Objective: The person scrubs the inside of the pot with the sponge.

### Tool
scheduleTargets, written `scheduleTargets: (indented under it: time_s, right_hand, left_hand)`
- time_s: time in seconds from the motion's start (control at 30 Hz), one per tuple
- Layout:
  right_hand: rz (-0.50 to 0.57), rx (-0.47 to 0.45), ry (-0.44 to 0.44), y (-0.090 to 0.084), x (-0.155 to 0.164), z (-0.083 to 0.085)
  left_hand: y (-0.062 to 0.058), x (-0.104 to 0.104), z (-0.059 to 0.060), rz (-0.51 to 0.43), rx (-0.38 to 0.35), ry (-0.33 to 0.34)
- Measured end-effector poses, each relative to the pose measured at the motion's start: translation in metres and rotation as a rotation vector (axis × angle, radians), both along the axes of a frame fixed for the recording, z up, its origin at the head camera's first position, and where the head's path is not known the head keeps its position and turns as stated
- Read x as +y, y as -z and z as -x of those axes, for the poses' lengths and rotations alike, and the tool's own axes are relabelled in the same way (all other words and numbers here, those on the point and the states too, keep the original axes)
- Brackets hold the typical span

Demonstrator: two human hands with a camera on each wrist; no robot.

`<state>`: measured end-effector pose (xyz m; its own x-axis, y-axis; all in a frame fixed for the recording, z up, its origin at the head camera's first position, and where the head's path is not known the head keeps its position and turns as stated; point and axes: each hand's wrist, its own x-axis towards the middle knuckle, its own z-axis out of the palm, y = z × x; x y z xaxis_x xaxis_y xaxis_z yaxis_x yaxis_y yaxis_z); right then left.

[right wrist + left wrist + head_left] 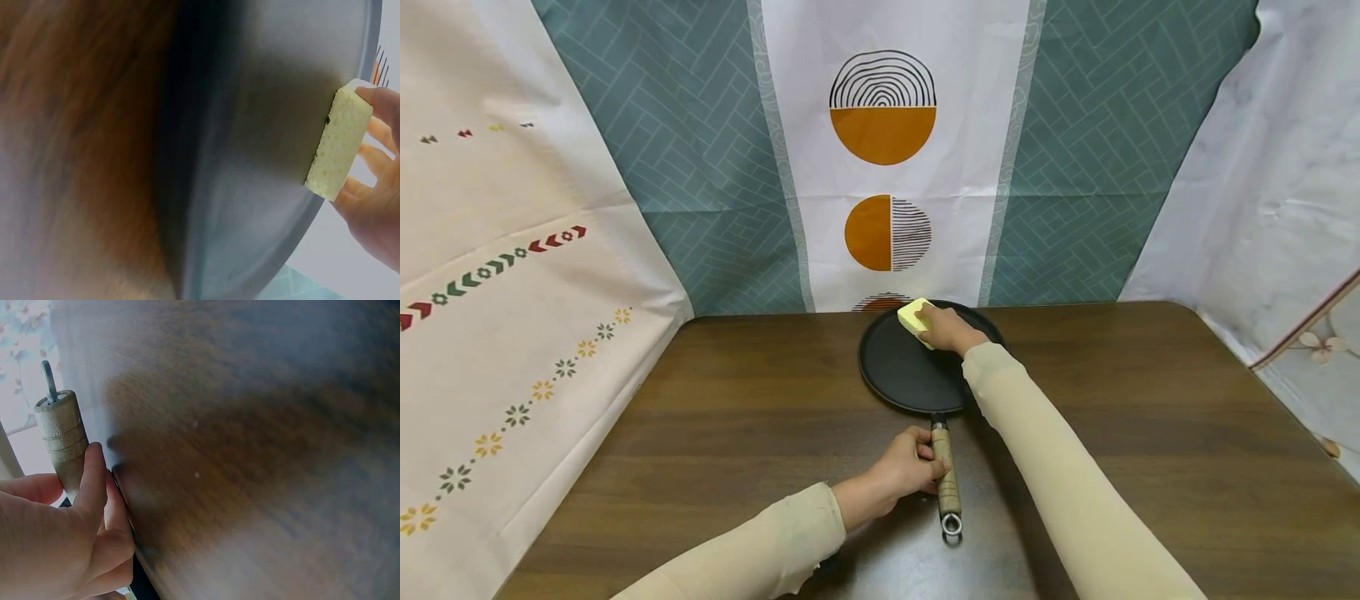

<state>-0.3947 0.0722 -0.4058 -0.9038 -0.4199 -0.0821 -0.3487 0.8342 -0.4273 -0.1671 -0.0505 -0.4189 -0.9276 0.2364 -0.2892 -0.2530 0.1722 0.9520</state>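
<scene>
the pan (910, 367) sits flat on the counter (1150, 417) — left hand (901, 468) curled around its wooden handle (945, 471), right hand (949, 327) pinching a yellow sponge (913, 318) against the pan's far edge.

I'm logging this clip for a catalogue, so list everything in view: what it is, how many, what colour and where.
pan: one, black, flat and round, far middle of the table
pan handle: one, pale wood with a metal ring at its end, pointing toward the person
sponge: one, yellow, on the pan's far side
table: one, dark brown wood
backdrop cloths: several, teal, white with orange shapes, and cream, behind and beside the table
sleeves: two, cream
left hand: grips the pan handle
right hand: holds the sponge against the pan
</scene>
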Motion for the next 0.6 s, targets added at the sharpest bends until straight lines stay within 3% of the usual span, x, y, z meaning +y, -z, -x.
scheduleTargets:
  time_s: [0.43, 0.6]
  right_hand:
    - [-0.094, 0.078, 0.102, 0.001, 0.011, -0.004]
    - [-0.094, 0.068, 0.138, 0.002, 0.015, -0.007]
  left_hand:
    - [-0.002, -0.002, -0.001, -0.021, 0.005, 0.009]
    - [-0.002, -0.001, -0.001, -0.01, -0.001, 0.011]
